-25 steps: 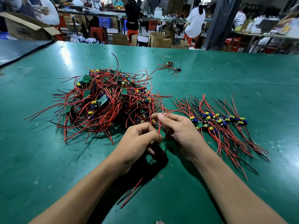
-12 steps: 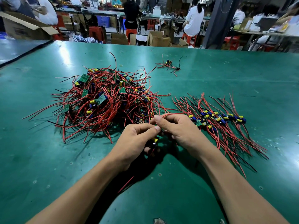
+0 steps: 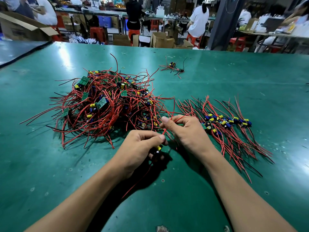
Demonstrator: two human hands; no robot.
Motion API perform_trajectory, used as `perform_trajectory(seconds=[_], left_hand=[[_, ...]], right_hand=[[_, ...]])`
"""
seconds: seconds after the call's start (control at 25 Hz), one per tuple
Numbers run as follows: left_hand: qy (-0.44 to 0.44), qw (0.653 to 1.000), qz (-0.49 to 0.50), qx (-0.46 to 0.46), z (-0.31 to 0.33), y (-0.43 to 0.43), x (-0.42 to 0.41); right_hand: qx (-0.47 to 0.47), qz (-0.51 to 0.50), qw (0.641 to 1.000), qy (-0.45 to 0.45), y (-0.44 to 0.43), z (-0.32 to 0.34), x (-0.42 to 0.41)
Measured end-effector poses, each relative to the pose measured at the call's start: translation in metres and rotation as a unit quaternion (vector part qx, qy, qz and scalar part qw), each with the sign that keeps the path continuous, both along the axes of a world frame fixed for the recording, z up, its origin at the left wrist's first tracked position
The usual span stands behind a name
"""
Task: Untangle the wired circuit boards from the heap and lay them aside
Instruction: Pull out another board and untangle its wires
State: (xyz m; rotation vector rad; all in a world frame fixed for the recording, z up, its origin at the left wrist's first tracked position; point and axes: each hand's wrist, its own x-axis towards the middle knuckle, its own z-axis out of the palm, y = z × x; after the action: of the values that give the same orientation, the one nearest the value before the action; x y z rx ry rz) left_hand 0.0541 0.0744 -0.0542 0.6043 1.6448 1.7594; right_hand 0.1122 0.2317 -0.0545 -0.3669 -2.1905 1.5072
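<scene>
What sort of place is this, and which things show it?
Probably an electronics assembly workshop: a tangled heap of red-wired green circuit boards on a green-topped workbench, with seated workers at benches behind.

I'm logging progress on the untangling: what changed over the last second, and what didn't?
The left hand now shows the circuit board it grips, yellow capacitor peeking under its fingers; the board's trailing red wire has drawn in toward the hands. The right hand keeps pinching a red wire beside the heap. Heap, sorted row and the far small bundle lie as before.
</scene>
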Motion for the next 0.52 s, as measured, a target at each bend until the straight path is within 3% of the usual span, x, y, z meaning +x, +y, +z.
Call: perform_trajectory(seconds=[0.24, 0.4, 0.52], left_hand=[[0.025, 0.999, -0.027, -0.012, 0.001, -0.002, 0.001], [0.058, 0.998, -0.017, -0.022, -0.002, 0.0, -0.002], [0.043, 0.999, -0.004, -0.01, -0.005, 0.003, -0.002]], right_hand=[[0.033, -0.102, 0.993, 0.04, 0.01, -0.005, -0.006], [-0.164, -0.032, 0.986, 0.012, 0.004, -0.005, -0.01], [-0.219, 0.013, 0.976, 0.016, -0.001, -0.002, -0.01]])
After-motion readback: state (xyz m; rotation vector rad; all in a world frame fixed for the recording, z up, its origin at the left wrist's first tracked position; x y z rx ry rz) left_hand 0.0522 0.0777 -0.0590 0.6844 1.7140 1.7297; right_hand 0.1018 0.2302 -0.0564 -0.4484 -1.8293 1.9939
